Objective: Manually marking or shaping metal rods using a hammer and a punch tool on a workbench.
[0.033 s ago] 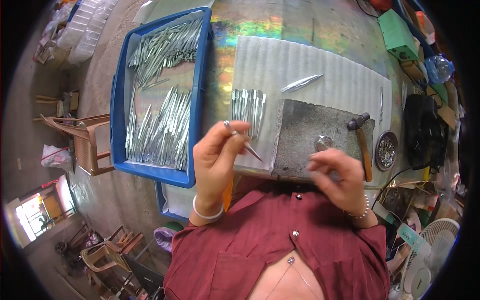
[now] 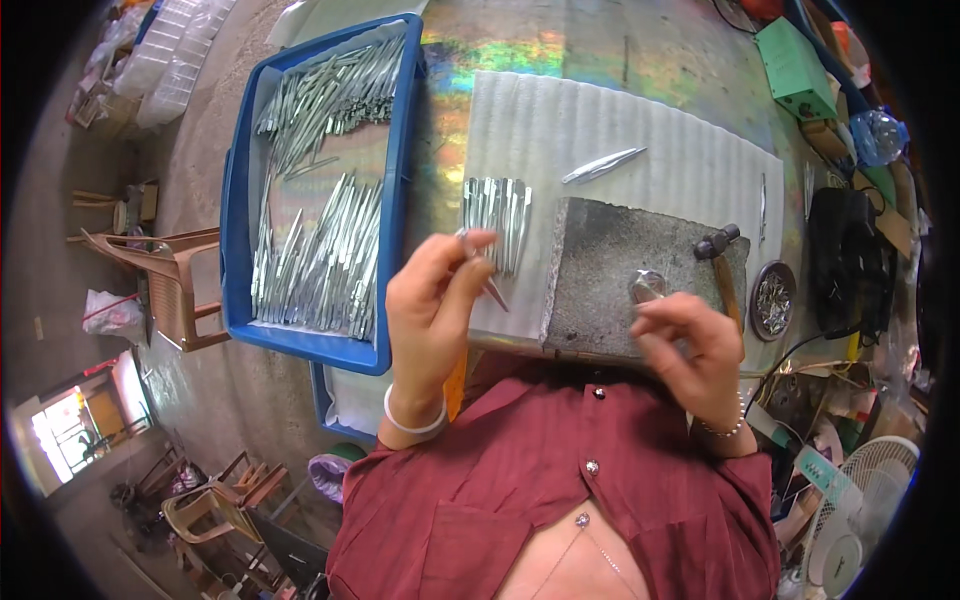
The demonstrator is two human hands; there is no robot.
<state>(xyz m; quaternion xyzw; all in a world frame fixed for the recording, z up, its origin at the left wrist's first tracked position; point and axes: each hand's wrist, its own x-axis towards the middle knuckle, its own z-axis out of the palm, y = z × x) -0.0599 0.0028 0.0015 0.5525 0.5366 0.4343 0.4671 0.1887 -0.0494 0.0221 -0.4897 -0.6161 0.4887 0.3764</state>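
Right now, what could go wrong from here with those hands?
The slim, pointed silver metal piece in the left hand might slip or prick a finger. In this view the right hand covers part of the wooden-handled, dark-headed hammer, so a bump could shift it. The left hand looks close to the row of slender silver strips on the white foam sheet and may disturb them.

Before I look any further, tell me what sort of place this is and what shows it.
Probably a small metalworking workshop: a hammer lies on a gray slab, and beyond it to the left a blue tray holds many slim metal pieces.
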